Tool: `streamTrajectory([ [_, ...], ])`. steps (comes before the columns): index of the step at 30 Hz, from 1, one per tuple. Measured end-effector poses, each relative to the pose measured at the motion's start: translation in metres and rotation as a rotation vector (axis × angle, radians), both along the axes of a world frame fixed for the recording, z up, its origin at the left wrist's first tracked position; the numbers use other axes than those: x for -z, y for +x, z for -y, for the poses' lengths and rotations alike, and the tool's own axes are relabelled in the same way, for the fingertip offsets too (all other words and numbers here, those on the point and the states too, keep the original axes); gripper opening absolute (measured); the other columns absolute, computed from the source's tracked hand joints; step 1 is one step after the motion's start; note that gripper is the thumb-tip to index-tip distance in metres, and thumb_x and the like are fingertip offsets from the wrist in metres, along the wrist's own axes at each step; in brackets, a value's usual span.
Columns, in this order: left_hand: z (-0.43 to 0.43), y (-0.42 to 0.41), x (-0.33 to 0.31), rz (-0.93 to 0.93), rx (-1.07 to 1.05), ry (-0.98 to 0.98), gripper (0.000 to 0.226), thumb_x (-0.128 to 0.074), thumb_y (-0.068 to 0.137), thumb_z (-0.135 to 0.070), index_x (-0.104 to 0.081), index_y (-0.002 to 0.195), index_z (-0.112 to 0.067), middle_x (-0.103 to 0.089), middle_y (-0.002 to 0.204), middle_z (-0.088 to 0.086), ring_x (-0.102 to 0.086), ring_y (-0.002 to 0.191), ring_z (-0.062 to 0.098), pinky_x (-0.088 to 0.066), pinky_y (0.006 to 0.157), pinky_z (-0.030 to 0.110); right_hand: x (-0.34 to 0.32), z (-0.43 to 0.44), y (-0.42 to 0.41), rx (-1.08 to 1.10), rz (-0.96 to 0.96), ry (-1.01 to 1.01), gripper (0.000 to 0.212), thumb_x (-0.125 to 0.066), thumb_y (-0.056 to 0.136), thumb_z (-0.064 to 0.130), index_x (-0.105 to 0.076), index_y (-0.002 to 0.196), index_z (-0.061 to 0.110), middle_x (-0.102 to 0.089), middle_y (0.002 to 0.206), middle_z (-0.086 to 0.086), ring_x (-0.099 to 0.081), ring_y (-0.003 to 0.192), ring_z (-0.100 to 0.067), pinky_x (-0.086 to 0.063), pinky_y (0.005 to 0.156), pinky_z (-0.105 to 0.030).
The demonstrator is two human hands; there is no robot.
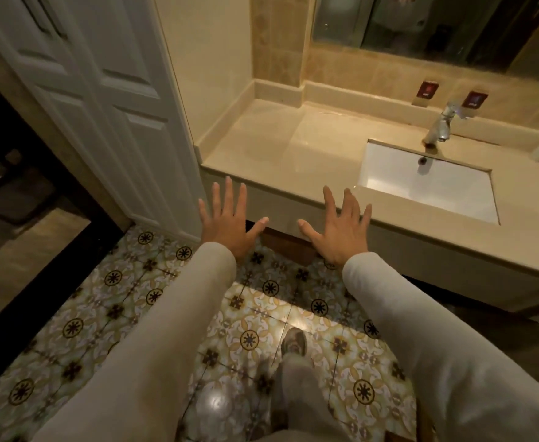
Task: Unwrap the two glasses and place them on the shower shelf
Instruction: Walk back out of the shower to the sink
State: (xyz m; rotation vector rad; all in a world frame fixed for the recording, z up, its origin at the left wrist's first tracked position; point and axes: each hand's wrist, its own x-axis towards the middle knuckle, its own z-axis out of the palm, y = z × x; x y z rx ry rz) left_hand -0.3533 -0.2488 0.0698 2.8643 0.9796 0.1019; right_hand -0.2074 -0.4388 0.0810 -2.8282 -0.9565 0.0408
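Note:
My left hand (pixel 226 221) and my right hand (pixel 341 231) are stretched out in front of me, palms down, fingers spread and straight. Both hover in front of the near edge of a beige vanity counter (pixel 280 145) and hold nothing. Neither glasses nor a shower shelf can be seen in this view. Two small dark red packets (pixel 427 90) (pixel 474 100) lean against the back ledge behind the tap; what they are I cannot tell.
A white rectangular sink (pixel 399 183) with a chrome tap (pixel 441 126) is set into the counter at right. A white panelled door (pixel 102 100) stands open at left. A mirror (pixel 421 27) hangs above. Patterned floor tiles (pixel 153 301) lie below, with my shoe (pixel 293 341).

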Motion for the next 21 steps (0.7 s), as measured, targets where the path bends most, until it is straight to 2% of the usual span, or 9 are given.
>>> streamTrajectory([
  [6, -0.052, 0.085, 0.008, -0.014, -0.032, -0.038, 0.091, -0.006, 0.086, -0.081, 0.011, 0.157, -0.027, 0.023, 0.166, 0.002, 0.021, 0.151, 0.028, 0.008, 0.118, 0.061, 0.006, -0.058, 0.092, -0.034, -0.065, 0.021, 0.093, -0.024, 0.089, 0.083, 0.004, 0.162, 0.032, 0.000, 0.169, -0.021, 0.001, 0.157, -0.035, 0.007, 0.122, -0.062],
  [10, -0.087, 0.135, 0.010, -0.043, -0.082, -0.074, 0.090, -0.007, 0.086, -0.082, 0.017, 0.156, -0.030, 0.030, 0.163, -0.002, 0.026, 0.150, 0.025, 0.014, 0.117, 0.058, 0.004, -0.100, 0.152, -0.061, -0.103, 0.029, 0.091, -0.026, 0.091, 0.081, 0.002, 0.162, 0.031, 0.001, 0.169, -0.020, 0.000, 0.157, -0.035, 0.007, 0.122, -0.062],
  [16, -0.131, 0.189, 0.013, -0.089, -0.139, -0.120, 0.086, -0.012, 0.091, -0.078, 0.017, 0.156, -0.030, 0.030, 0.163, -0.001, 0.025, 0.150, 0.026, 0.012, 0.118, 0.057, 0.011, -0.152, 0.217, -0.080, -0.152, 0.058, 0.090, -0.025, 0.091, 0.080, -0.001, 0.162, 0.031, -0.001, 0.170, -0.019, -0.003, 0.156, -0.037, 0.007, 0.122, -0.060],
  [21, -0.173, 0.230, 0.024, -0.128, -0.161, -0.183, 0.084, -0.015, 0.093, -0.075, 0.015, 0.157, -0.028, 0.027, 0.164, 0.001, 0.023, 0.151, 0.027, 0.011, 0.118, 0.056, 0.029, -0.201, 0.258, -0.077, -0.205, 0.053, 0.091, -0.029, 0.091, 0.080, -0.003, 0.162, 0.030, -0.003, 0.169, -0.021, -0.005, 0.156, -0.038, 0.001, 0.123, -0.059],
])
